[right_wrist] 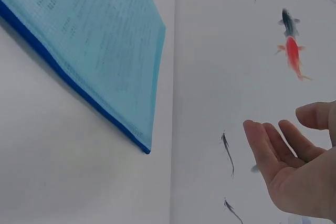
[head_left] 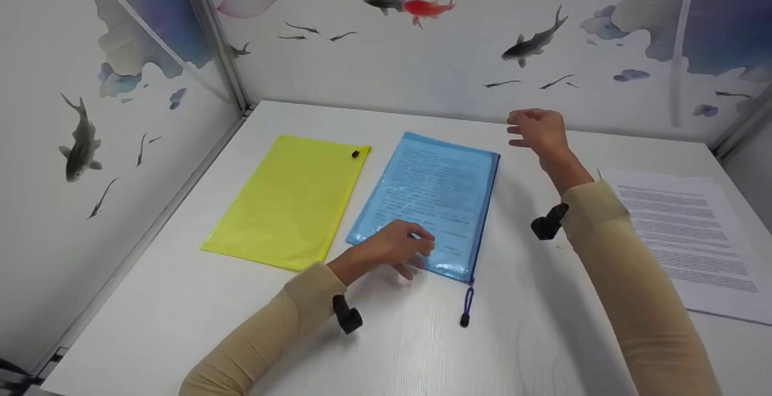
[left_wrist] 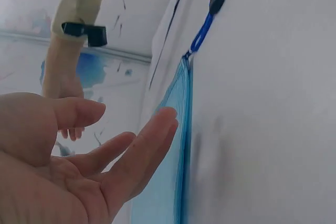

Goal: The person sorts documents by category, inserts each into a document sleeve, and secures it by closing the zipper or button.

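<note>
A blue zippered file pouch lies on the table with printed paper showing through it. Its dark blue zipper runs down the right side, and a cord pull hangs off the near corner. Over the pouch's near edge hovers my left hand, fingers loosely bent and holding nothing; the left wrist view shows its fingers apart. My right hand is raised past the pouch's far right corner, close to the back wall. In the right wrist view its relaxed fingers hold nothing.
To the left lies a yellow file pouch with a black zipper pull at its far right corner. A stack of printed sheets rests at the right, partly behind my right sleeve. Fish-patterned panels border the table at back and sides.
</note>
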`<state>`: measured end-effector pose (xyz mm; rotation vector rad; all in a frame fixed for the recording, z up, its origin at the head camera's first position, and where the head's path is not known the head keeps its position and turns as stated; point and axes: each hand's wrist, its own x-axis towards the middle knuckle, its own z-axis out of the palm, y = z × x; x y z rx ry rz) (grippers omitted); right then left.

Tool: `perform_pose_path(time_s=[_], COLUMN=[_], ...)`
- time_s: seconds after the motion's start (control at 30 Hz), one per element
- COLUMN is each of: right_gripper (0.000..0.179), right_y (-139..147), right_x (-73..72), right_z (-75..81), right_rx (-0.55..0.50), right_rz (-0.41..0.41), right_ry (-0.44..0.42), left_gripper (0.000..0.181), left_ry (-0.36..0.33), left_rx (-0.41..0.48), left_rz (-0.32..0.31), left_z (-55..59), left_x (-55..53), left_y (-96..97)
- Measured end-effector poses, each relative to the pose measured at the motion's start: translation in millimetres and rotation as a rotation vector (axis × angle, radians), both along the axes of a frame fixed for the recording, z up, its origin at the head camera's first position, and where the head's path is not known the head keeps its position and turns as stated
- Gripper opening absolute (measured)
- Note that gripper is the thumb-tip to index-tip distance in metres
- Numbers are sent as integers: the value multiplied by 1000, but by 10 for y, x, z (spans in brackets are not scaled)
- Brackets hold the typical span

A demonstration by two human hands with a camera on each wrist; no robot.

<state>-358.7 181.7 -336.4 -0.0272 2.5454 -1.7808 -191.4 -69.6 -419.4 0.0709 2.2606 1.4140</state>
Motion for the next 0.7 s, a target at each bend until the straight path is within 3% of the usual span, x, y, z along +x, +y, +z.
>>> perform_pose_path(time_s=[0.2,0.33,0.6,0.7], right_gripper=[56,65,75,78], right_y=[114,202,384,448], right_x=[29,41,92,118], right_z=[-65,-116,-152,-122], right_rx=[49,58,158,233], right_rz=[30,57,133,138], right_ry=[66,53,74,81], left_gripper=[41,52,64,67], left_ry=[63,130,411,480], left_rx=[-33,-54,-293,-353], left_rz=[63,82,143,173], left_z=[161,303,439,462], left_x=[-247,-397,-736,-853], left_y=[-219,-282,-439,-522])
